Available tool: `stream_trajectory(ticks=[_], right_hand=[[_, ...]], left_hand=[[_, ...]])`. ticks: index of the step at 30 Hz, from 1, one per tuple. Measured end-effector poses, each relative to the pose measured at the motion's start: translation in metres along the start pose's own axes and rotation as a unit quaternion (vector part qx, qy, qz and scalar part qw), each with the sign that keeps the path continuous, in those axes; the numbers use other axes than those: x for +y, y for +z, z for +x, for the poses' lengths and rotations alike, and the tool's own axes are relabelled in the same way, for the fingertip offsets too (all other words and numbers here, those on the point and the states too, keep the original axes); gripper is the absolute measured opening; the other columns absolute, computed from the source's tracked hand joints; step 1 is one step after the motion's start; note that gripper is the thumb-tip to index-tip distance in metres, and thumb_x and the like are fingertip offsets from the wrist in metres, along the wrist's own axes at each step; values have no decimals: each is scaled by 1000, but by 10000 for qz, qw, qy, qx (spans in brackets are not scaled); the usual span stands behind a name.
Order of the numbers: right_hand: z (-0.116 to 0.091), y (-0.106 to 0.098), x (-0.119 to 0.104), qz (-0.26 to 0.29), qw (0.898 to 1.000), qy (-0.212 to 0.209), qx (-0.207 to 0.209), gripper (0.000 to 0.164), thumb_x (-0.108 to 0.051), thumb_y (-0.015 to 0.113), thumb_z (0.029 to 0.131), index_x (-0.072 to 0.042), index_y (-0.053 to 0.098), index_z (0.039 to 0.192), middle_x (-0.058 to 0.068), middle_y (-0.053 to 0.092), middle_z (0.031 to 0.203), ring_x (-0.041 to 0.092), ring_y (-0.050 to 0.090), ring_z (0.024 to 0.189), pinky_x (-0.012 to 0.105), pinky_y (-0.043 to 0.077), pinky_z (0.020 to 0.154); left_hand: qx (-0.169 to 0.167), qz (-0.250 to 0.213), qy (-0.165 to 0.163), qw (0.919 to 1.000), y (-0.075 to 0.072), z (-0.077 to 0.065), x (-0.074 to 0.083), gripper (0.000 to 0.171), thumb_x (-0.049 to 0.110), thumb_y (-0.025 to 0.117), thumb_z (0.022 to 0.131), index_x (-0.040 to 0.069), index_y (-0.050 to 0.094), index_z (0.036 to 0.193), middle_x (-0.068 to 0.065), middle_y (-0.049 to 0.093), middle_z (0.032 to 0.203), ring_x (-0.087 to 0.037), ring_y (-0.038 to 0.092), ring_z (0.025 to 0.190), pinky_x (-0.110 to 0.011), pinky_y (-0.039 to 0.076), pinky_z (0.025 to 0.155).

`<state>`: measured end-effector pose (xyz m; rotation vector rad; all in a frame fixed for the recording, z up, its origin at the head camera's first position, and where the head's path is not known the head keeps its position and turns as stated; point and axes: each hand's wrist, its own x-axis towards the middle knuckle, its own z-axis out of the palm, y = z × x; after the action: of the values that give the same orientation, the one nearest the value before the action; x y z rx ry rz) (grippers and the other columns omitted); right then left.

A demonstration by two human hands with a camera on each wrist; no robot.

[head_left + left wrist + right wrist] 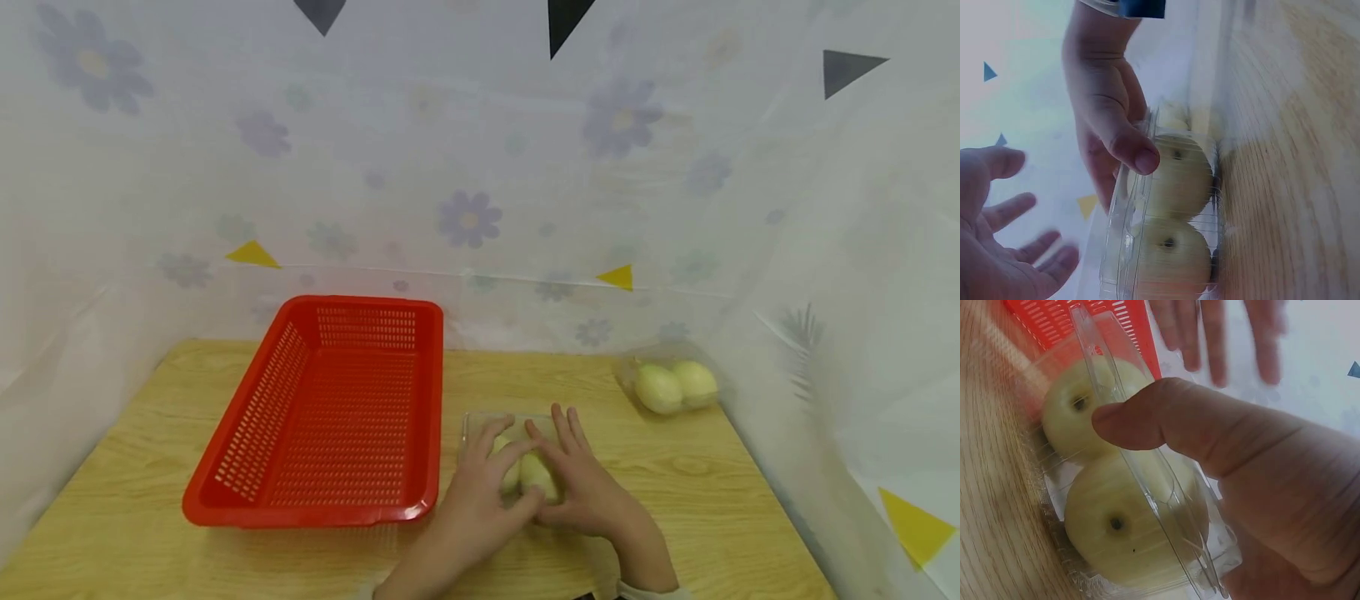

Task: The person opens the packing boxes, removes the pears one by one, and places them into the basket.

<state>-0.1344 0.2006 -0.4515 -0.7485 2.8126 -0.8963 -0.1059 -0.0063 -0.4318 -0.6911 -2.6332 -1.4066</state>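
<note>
A clear plastic clamshell box point(1124, 250) holds two round, pale yellow-green fruits point(538, 477) that look like pears, side by side on the wooden table. My right hand point(588, 492) holds the box from the right, its thumb point(1125, 425) on the front rim and its fingers reaching over the lid. Beside it my left hand point(476, 492) hovers over the left part of the box in the head view. In the left wrist view, that hand point(1004, 237) is apart from the box, fingers spread and loosely bent. The lid is down over the fruits.
A red plastic basket point(435, 400) with slotted walls stands on the table point(600, 383), left of the box. At the back right is a second clear pack with two similar fruits point(660, 389). Flower-patterned sheeting point(468, 221) hangs behind and at both sides.
</note>
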Motion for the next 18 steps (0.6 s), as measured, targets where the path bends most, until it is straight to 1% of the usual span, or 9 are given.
stream_trajectory(ticks=[1, 2, 3, 5, 7, 11, 14, 16, 18], right_hand=[[0, 0, -1, 13, 10000, -16, 8, 101, -36, 80, 78, -18, 24, 159, 23, -7, 164, 50, -14, 147, 80, 26, 101], [0, 0, -1, 24, 10000, 0, -5, 102, -36, 81, 77, -18, 23, 159, 22, -8, 164, 49, -14, 148, 80, 26, 102], [0, 0, -1, 37, 10000, 10, -13, 103, -34, 81, 76, -18, 23, 160, 21, -8, 164, 48, -15, 148, 79, 26, 102], [0, 0, -2, 21, 10000, 37, -26, 104, -31, 82, 75, -18, 22, 160, 20, -9, 165, 47, -15, 148, 78, 26, 103], [0, 1, -1, -44, 10000, 25, 20, 104, -30, 82, 74, -15, 24, 159, 21, -7, 165, 48, -13, 148, 77, 28, 104], [0, 2, 0, -140, 9999, -7, 53, 104, -33, 82, 73, -13, 26, 158, 24, -5, 164, 49, -10, 148, 76, 29, 104], [0, 2, 2, -107, 9999, -20, 40, 105, -44, 82, 75, -13, 26, 158, 24, -5, 164, 50, -10, 148, 76, 27, 104], [0, 1, 2, -127, 9999, -33, 49, 107, -53, 81, 75, -14, 26, 158, 24, -5, 164, 50, -10, 148, 76, 27, 105], [0, 0, 3, -112, 9999, -48, 55, 109, -58, 79, 75, -13, 25, 158, 24, -5, 164, 50, -10, 148, 76, 26, 105]], left_hand=[[19, -358, 11, 9994, -1, 0, 1, 47, 37, 67, 93, 28, 58, 138, 0, 50, 144, -24, 49, 130, -51, 50, 99], [-3, -758, 0, 9971, -2, -1, 2, 43, 37, 66, 95, 25, 59, 136, 1, 56, 134, -19, 57, 117, -43, 54, 92], [-80, -1186, -55, 9929, -2, -1, 1, 41, 38, 64, 96, 23, 60, 134, 2, 60, 124, -14, 61, 102, -35, 57, 82], [-395, -2080, -287, 9769, -1, -2, -1, 35, 37, 60, 99, 16, 62, 128, 0, 65, 108, -10, 61, 80, -25, 55, 67], [-730, -2790, -562, 9559, 1, -3, -6, 32, 34, 56, 102, 8, 63, 119, -7, 68, 99, -9, 61, 70, -23, 52, 60], [-1224, -3434, -898, 9268, 9, -9, -15, 29, 24, 54, 104, -3, 65, 106, -21, 69, 89, -6, 54, 58, -18, 46, 53], [-1543, -3800, -1161, 9046, 16, -16, -20, 31, 20, 55, 103, -8, 65, 104, -21, 69, 85, -4, 50, 53, -16, 44, 49], [-1790, -3983, -1268, 8907, 21, -21, -23, 35, 22, 54, 103, -11, 65, 104, -21, 70, 85, -5, 52, 53, -16, 46, 50], [-2020, -4195, -1413, 8736, 27, -23, -26, 40, 25, 53, 103, -13, 64, 106, -17, 72, 88, -6, 56, 58, -18, 49, 52]])
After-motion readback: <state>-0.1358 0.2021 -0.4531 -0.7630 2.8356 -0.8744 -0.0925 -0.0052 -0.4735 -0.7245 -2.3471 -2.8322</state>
